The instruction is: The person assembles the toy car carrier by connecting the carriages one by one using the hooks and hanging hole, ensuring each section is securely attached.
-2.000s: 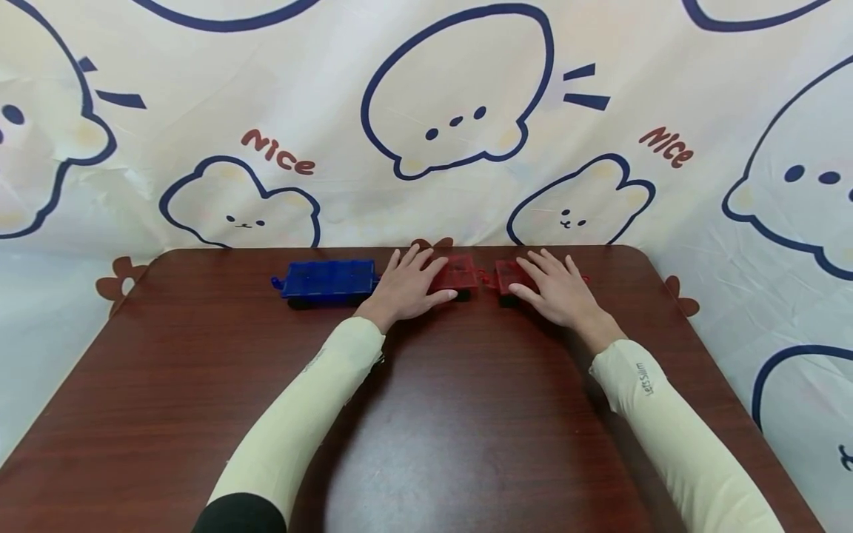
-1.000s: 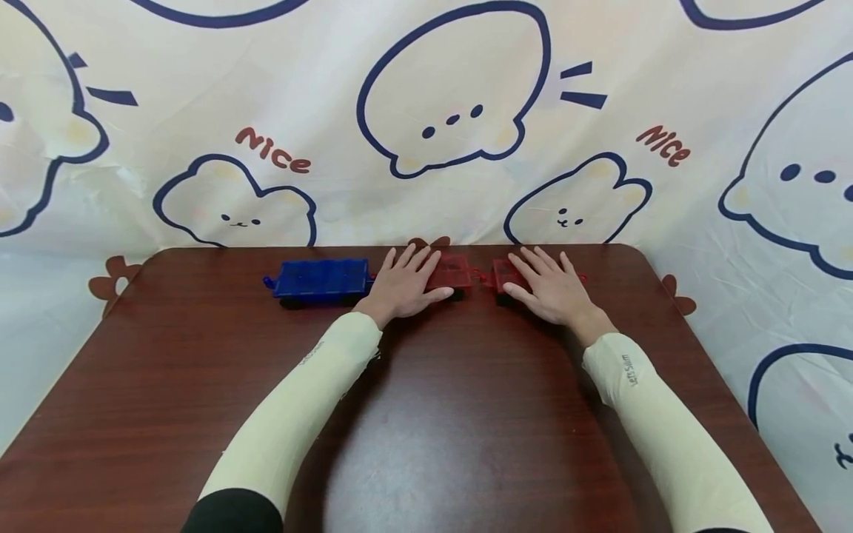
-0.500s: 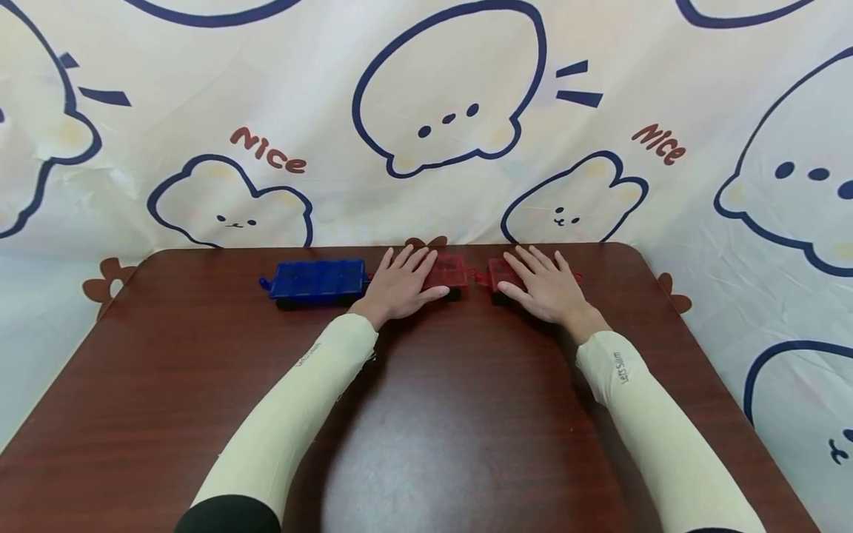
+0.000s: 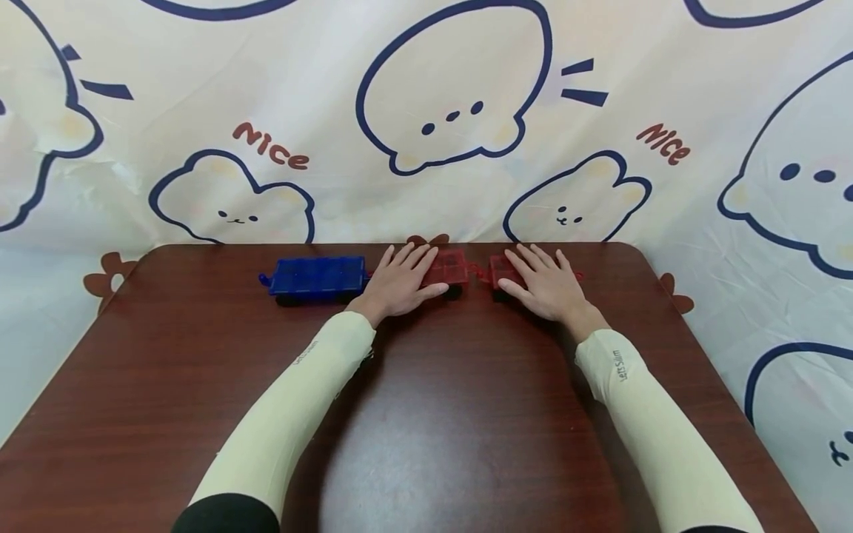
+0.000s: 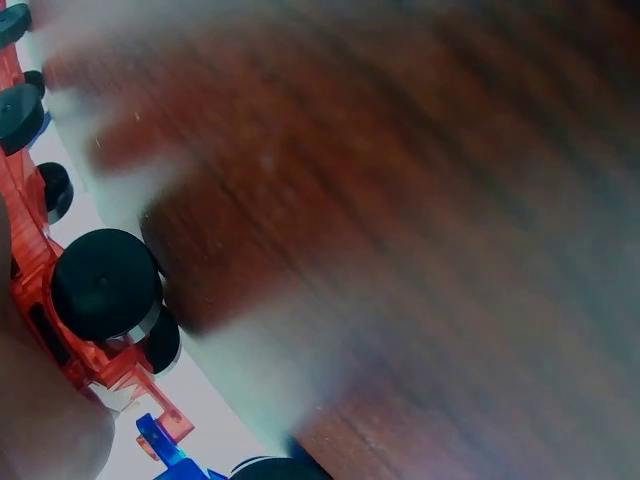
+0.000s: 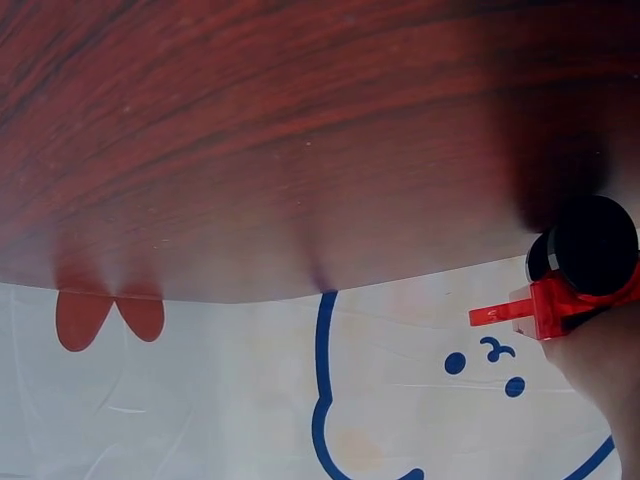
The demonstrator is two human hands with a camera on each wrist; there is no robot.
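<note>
In the head view, a row of toy train wagons stands along the table's far edge. My left hand (image 4: 398,283) rests with fingers spread on the left part of a red wagon (image 4: 455,268). My right hand (image 4: 548,285) lies likewise, fingers extended, over a second red wagon (image 4: 500,271), hiding much of it. A blue wagon (image 4: 318,277) stands left of my left hand. Between the two red wagons, their red hooks (image 4: 478,272) meet. In the left wrist view, a red hook (image 5: 165,410) overlaps a blue hook (image 5: 160,438). The right wrist view shows a free red end hook (image 6: 492,314).
The brown wooden table (image 4: 440,422) has rounded far corners. Right behind it hangs a white cloth (image 4: 320,89) printed with cartoon outlines. Black wheels (image 5: 107,285) carry the wagons.
Over two seconds the blue wagon has shifted slightly left, and more of the coupling beside my left hand shows. The whole view has drifted a little; both hands keep nearly the same pose.
</note>
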